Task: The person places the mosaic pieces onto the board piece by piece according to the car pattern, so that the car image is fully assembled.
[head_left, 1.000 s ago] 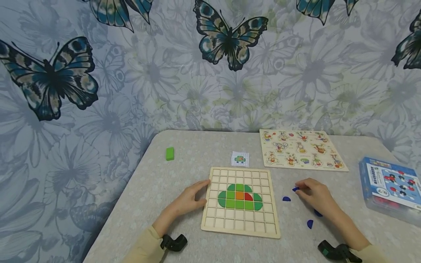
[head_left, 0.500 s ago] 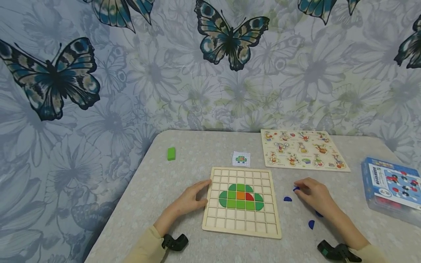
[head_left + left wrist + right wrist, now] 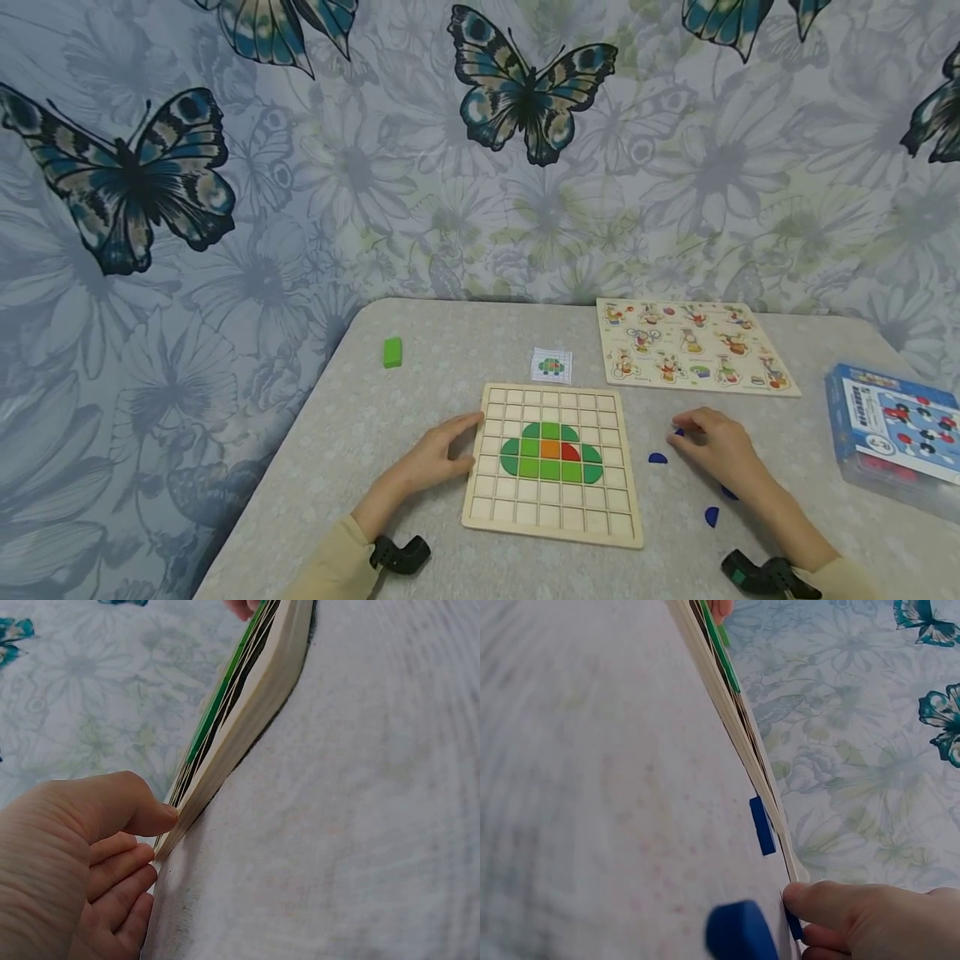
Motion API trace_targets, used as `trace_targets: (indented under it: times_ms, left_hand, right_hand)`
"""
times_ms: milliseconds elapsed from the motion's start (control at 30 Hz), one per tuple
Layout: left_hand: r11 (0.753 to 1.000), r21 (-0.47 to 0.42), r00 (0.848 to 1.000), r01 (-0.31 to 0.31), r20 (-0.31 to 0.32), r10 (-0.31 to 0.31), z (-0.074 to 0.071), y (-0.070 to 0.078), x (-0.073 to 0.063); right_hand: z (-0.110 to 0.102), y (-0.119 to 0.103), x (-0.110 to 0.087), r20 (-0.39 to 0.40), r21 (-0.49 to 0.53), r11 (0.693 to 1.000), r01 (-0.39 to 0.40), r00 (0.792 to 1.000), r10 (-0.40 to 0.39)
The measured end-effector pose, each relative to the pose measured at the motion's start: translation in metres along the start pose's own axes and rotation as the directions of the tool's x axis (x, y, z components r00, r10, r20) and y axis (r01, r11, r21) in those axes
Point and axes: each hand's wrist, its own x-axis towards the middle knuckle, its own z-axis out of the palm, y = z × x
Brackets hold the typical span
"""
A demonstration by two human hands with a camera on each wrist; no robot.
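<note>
The wooden grid board (image 3: 555,536) lies on the table, with green, orange and red pieces set in its middle squares. Against its left edge rests my left hand (image 3: 423,454), thumb and index finger spread apart; the left wrist view shows the thumb touching the rim. To the right of the board, my right hand (image 3: 716,442) pinches a blue half-circle piece (image 3: 793,924), mostly covered by the fingers in the head view. Loose blue half-circles lie close by: one beside the board (image 3: 657,458), one nearer the front (image 3: 712,517), one partly hidden under the wrist (image 3: 729,492).
Behind the board lies a small pattern card (image 3: 552,366). A picture puzzle board (image 3: 693,346) is at the back right, and a blue-lidded plastic box (image 3: 896,425) stands at the right edge. A green block (image 3: 392,352) sits at the back left, before the papered wall.
The view has shifted slightly. Both hands keep their places, the left at the board's edge and the right at the blue half-circle.
</note>
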Motion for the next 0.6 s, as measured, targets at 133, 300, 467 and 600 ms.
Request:
trace_targets:
  times_ms: [133, 300, 467, 600]
  left_hand:
    - [1.0, -0.002, 1.0, 0.002, -0.001, -0.002, 0.0003, 0.0002, 0.0007]
    - [1.0, -0.001, 1.0, 0.011, -0.003, -0.011, 0.0001, 0.0018, 0.0006]
    - [1.0, -0.006, 1.0, 0.017, -0.001, -0.017, 0.0007, 0.0017, -0.0004]
    - [1.0, -0.016, 1.0, 0.008, -0.003, -0.008, 0.0007, 0.0016, -0.0007]
  right_hand:
    - [0.0006, -0.0018, 0.0006, 0.017, 0.012, 1.0, 0.019, 1.0, -0.019]
    - [-0.0002, -0.003, 0.0008, 0.022, 0.023, 0.998, 0.057, 0.998, -0.058]
    - [0.0004, -0.001, -0.0008, 0.047, 0.03, 0.997, 0.068, 0.996, -0.069]
    - [0.0014, 0.0001, -0.0009, 0.042, 0.034, 0.997, 0.065, 0.997, -0.066]
